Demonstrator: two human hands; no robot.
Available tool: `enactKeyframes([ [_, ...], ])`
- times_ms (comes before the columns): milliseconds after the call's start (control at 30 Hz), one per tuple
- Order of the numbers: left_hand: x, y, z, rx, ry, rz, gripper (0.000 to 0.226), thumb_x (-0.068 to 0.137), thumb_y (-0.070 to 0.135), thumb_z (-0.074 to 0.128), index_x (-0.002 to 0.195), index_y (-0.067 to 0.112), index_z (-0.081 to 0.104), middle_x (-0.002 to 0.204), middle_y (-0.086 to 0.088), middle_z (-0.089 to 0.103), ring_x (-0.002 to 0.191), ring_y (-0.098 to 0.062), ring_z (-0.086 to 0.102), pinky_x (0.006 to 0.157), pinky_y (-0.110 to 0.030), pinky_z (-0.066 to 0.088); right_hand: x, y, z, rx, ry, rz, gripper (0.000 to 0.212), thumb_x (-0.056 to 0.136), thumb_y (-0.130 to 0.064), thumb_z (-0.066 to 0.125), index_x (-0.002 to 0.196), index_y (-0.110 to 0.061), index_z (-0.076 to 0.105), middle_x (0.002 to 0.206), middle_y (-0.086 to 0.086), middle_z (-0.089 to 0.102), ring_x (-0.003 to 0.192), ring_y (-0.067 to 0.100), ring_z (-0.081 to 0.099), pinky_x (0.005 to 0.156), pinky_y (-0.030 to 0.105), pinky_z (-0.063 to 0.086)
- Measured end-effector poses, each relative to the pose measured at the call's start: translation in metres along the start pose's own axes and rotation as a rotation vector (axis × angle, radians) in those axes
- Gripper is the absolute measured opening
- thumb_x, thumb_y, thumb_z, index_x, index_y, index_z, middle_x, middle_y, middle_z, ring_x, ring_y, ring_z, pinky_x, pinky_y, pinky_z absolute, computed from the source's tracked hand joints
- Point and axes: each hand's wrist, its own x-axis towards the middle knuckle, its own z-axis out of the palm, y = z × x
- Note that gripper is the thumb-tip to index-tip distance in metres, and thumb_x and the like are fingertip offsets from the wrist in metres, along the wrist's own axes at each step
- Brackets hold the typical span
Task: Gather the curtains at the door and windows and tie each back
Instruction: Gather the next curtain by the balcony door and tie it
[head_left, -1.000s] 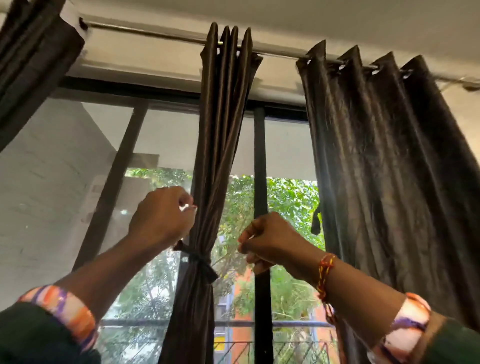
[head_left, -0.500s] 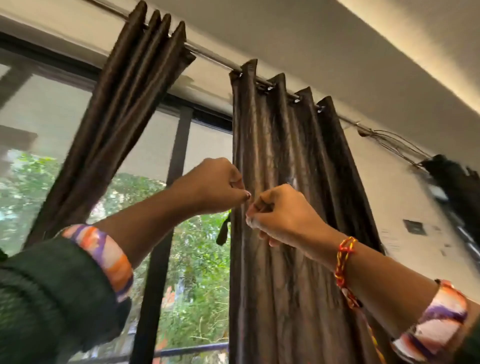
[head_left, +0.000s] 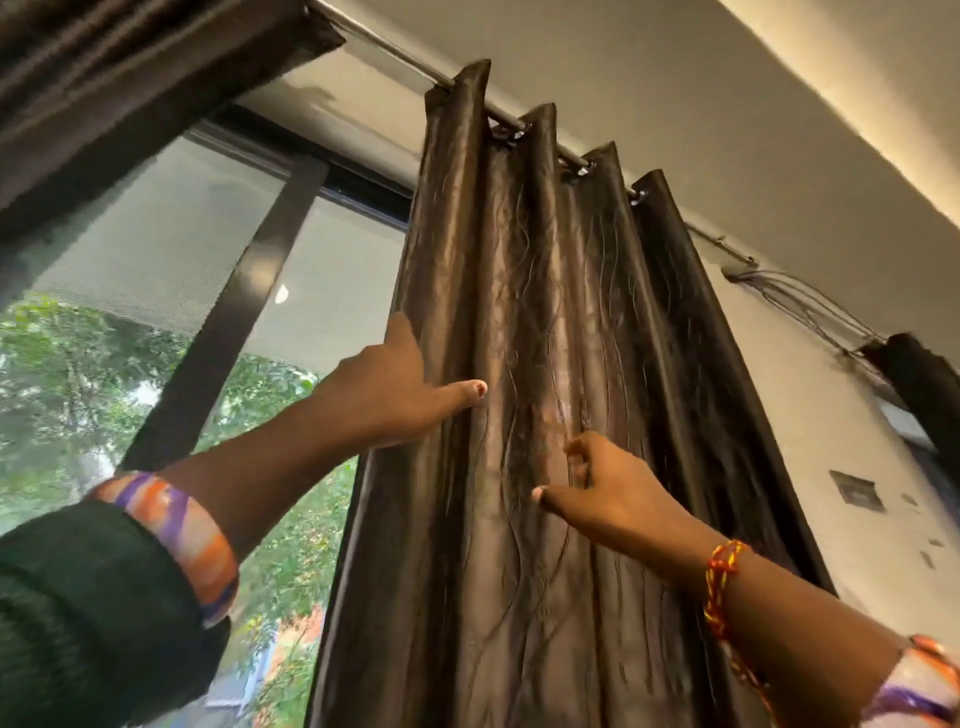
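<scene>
Both fists had opened since half a second before, when they met knuckle to knuckle at the curtain's edge. Left hand (head_left: 387, 400) lay spread on the dark brown satin eyelet curtain (head_left: 550, 364), thumb out toward three o'clock across a fold, index finger up at twelve along its left hem. Right hand (head_left: 602, 499), at five o'clock from the left, reached loosely curled, its fingertips (head_left: 574, 447) touching a middle pleat, gripping nothing. That curtain hung ungathered from the steel rod (head_left: 405, 57).
</scene>
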Motion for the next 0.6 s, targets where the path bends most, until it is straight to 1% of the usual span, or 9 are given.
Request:
enactKeyframes([
  [67, 0.004, 0.003, 0.027, 0.084, 0.001, -0.017, 0.106, 0.080, 0.050, 0.061, 0.145, 0.012, -0.015, 0.129, -0.020, 0.052, 0.110, -0.036, 0.055, 0.090, -0.039, 0.044, 0.012, 0.027, 0.016, 0.034, 0.019, 0.011, 0.063, 0.082, -0.042, 0.064, 0.130, -0.011, 0.038, 0.126, 0.011, 0.053, 0.114, 0.026, 0.053, 0.096, 0.042, 0.047],
  [167, 0.008, 0.008, 0.059, 0.248, 0.002, 0.018, 0.103, 0.084, 0.022, 0.058, 0.142, 0.022, -0.026, 0.079, -0.010, 0.053, 0.067, -0.022, 0.048, 0.070, -0.035, 0.043, 0.029, 0.054, 0.040, 0.131, 0.023, 0.014, 0.067, 0.078, -0.049, 0.064, 0.126, -0.010, 0.038, 0.125, 0.011, 0.054, 0.113, 0.027, 0.054, 0.095, 0.044, 0.046],
  [233, 0.014, 0.012, 0.081, 0.286, 0.012, 0.018, 0.101, 0.083, 0.014, 0.052, 0.140, 0.029, -0.030, 0.097, -0.020, 0.057, 0.076, -0.030, 0.052, 0.073, -0.039, 0.043, 0.040, 0.070, 0.052, 0.158, 0.035, -0.002, 0.065, 0.079, -0.048, 0.064, 0.125, -0.010, 0.038, 0.122, 0.010, 0.056, 0.111, 0.028, 0.056, 0.093, 0.039, 0.047],
  [300, 0.017, 0.019, 0.101, 0.332, 0.006, 0.022, 0.101, 0.086, 0.016, 0.050, 0.132, 0.039, -0.037, 0.129, -0.034, 0.040, 0.106, -0.044, 0.051, 0.088, -0.046, 0.042, 0.051, 0.083, 0.061, 0.153, 0.051, -0.037, 0.053, 0.084, -0.037, 0.062, 0.125, -0.011, 0.040, 0.119, 0.010, 0.059, 0.110, 0.031, 0.056, 0.091, 0.035, 0.047],
  [333, 0.018, 0.027, 0.112, 0.355, 0.002, 0.036, 0.099, 0.087, 0.016, 0.049, 0.130, 0.043, -0.037, 0.134, -0.035, 0.033, 0.114, -0.047, 0.047, 0.092, -0.048, 0.040, 0.056, 0.092, 0.065, 0.173, 0.062, -0.071, 0.043, 0.086, -0.029, 0.059, 0.122, -0.011, 0.044, 0.116, 0.011, 0.061, 0.109, 0.032, 0.057, 0.090, 0.037, 0.048],
  [400, 0.021, 0.046, 0.134, 0.354, 0.017, 0.062, 0.090, 0.087, 0.011, 0.046, 0.141, 0.040, -0.019, 0.135, -0.032, 0.036, 0.119, -0.045, 0.045, 0.097, -0.045, 0.039, 0.066, 0.113, 0.069, 0.227, 0.077, -0.142, 0.024, 0.084, -0.020, 0.054, 0.106, -0.012, 0.056, 0.105, 0.014, 0.065, 0.101, 0.035, 0.060, 0.084, 0.043, 0.051],
  [467, 0.028, 0.066, 0.152, 0.302, 0.075, 0.049, 0.063, 0.086, 0.006, 0.042, 0.145, 0.020, 0.023, 0.132, -0.025, 0.047, 0.120, -0.040, 0.047, 0.098, -0.041, 0.041, 0.072, 0.135, 0.070, 0.277, 0.085, -0.214, 0.023, 0.080, -0.013, 0.046, 0.096, -0.012, 0.061, 0.097, 0.014, 0.068, 0.094, 0.034, 0.063, 0.079, 0.045, 0.053],
  [533, 0.039, 0.091, 0.175, 0.214, 0.153, 0.007, 0.041, 0.086, 0.004, 0.038, 0.126, 0.004, 0.051, 0.127, -0.021, 0.053, 0.117, -0.037, 0.050, 0.098, -0.041, 0.043, 0.078, 0.165, 0.063, 0.313, 0.103, -0.313, 0.036, 0.073, -0.015, 0.036, 0.098, -0.012, 0.063, 0.096, 0.012, 0.069, 0.093, 0.030, 0.064, 0.080, 0.041, 0.053],
  [600, 0.053, 0.124, 0.202, 0.100, 0.193, 0.006, 0.032, 0.086, 0.001, 0.036, 0.108, -0.004, 0.060, 0.115, -0.023, 0.059, 0.108, -0.037, 0.055, 0.092, -0.043, 0.047, 0.086, 0.199, 0.049, 0.307, 0.119, -0.363, 0.049, 0.066, -0.022, 0.028, 0.102, -0.015, 0.062, 0.098, 0.009, 0.069, 0.096, 0.029, 0.064, 0.082, 0.038, 0.052],
])
